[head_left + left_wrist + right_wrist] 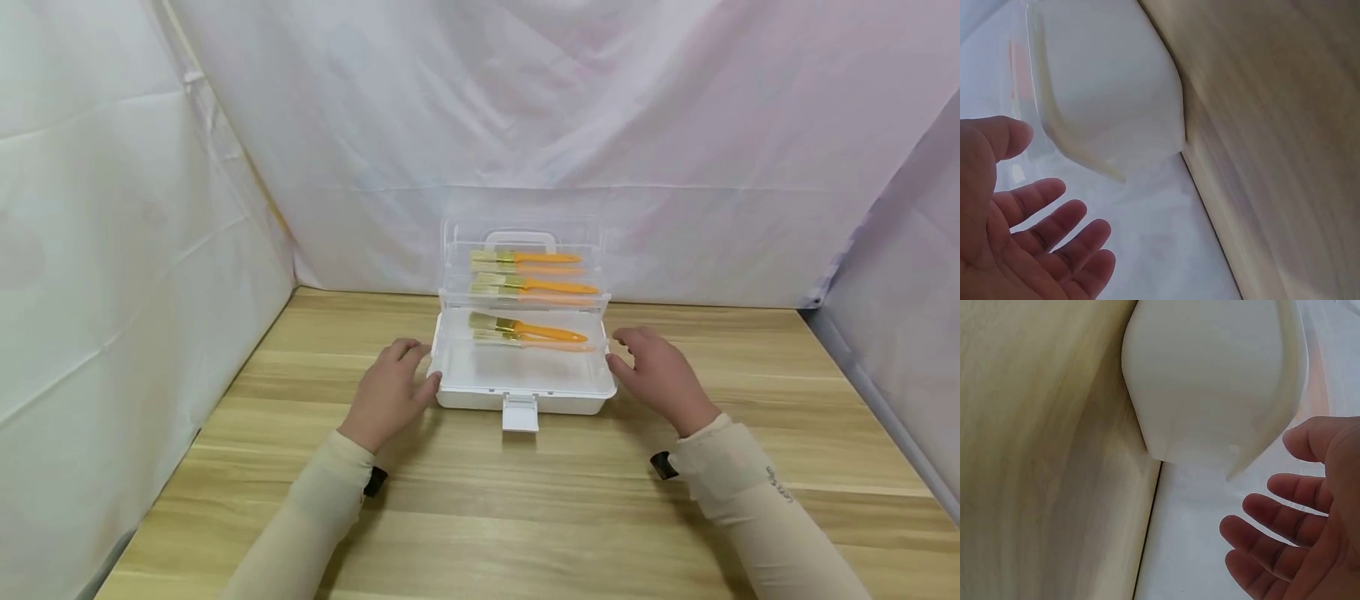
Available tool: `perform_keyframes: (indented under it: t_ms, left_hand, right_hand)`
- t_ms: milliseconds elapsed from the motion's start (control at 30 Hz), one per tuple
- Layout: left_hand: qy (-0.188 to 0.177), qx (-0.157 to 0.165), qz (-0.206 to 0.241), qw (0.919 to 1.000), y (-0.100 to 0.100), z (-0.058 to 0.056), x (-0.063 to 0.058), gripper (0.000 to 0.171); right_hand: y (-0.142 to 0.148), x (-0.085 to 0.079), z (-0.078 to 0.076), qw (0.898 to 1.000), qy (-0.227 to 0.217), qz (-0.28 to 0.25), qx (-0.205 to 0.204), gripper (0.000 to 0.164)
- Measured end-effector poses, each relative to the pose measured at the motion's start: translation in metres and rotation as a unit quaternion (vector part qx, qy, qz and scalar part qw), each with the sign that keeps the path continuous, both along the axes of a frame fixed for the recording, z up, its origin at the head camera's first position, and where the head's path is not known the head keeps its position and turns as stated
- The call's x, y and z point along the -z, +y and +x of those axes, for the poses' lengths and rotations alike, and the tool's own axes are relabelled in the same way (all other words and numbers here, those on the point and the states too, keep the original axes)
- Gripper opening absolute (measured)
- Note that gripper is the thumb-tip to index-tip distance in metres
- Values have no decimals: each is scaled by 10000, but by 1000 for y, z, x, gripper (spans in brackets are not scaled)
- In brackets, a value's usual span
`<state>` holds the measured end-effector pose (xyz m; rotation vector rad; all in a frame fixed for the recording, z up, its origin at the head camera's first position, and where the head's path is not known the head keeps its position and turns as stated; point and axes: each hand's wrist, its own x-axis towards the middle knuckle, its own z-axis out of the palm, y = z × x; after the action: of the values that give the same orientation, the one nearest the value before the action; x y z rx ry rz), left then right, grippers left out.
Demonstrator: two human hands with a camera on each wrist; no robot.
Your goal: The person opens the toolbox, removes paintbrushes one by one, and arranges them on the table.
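Note:
A white plastic case (480,400) with a clear lid (577,233) tipped up at the back stands on the table. Several paint brushes (555,332) with orange handles lie in rows inside, bristles to the left. My left hand (390,392) is at the case's left side, thumb tip right at the rim and fingers loosely bent. On the opposite side my right hand (663,375) is held likewise, its thumb (1304,440) close to the rim. Neither hand grips anything. The front latch (520,414) hangs down unfastened.
The wood-grain table (480,517) extends around the case. A white cloth backdrop (360,150) rises behind it, and more cloth (112,250) hangs at the left. A white handle (520,240) shows at the lid.

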<state>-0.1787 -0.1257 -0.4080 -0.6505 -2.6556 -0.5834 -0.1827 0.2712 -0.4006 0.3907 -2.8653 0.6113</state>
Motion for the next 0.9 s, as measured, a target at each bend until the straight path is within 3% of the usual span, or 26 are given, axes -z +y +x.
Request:
perform_keyframes:
  t_ms: [233,467,767,900]
  left_hand:
    - [-633,-353,352,9967,-1,-15,0,45]
    - [-1002,-266,-16,9946,6,-17,6,47]
    - [-1647,-381,-353,9850,6,-20,5,56]
    - [-1744,-364,-426,9831,8,-18,4,56]
  right_hand:
    - [-3,6,-2,9986,-513,92,76,46]
    - [-6,13,-9,9954,-955,72,-60,43]
    - [-9,15,-10,9947,-1028,51,-92,43]
    - [-8,16,-6,9941,-1080,87,-82,42]
